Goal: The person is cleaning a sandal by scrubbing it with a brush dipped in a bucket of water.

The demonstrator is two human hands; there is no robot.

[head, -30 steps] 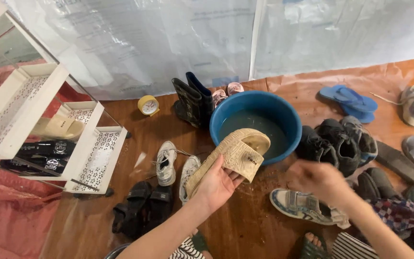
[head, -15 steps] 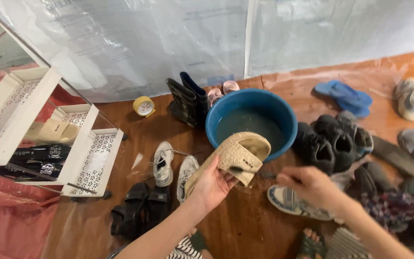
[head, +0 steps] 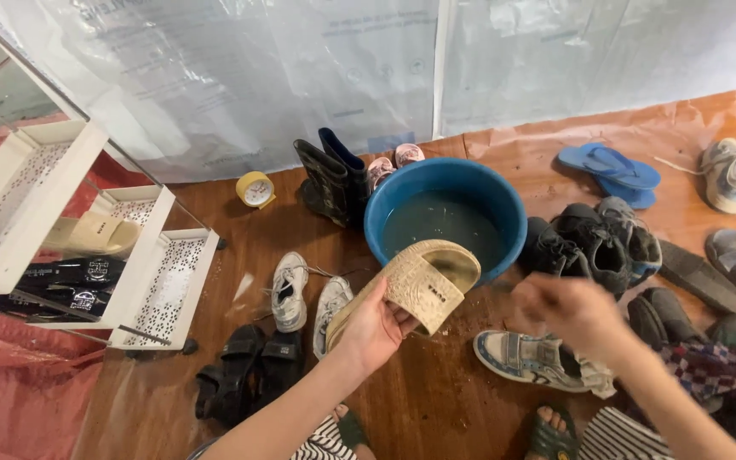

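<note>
My left hand [head: 374, 330] grips a beige woven slide sandal [head: 419, 281] by its sole, holding it tilted just in front of a blue basin [head: 393, 192] of murky water. My right hand [head: 568, 311] hovers blurred to the right of the sandal, above a light sandal [head: 530, 358] on the floor; its fingers look loosely curled and I see nothing in them.
Shoes lie scattered on the wooden floor: white sneakers [head: 290, 290], black sandals [head: 240, 379], dark boots [head: 330, 175], black sneakers [head: 585, 243], blue flip-flops [head: 611, 166]. A white shoe rack [head: 61, 230] stands at left. A small yellow clock [head: 256, 188] sits near the plastic sheet wall.
My right hand has drifted left toward the sandal and is blurred with motion. The left hand keeps the sandal in about the same place by the basin.
</note>
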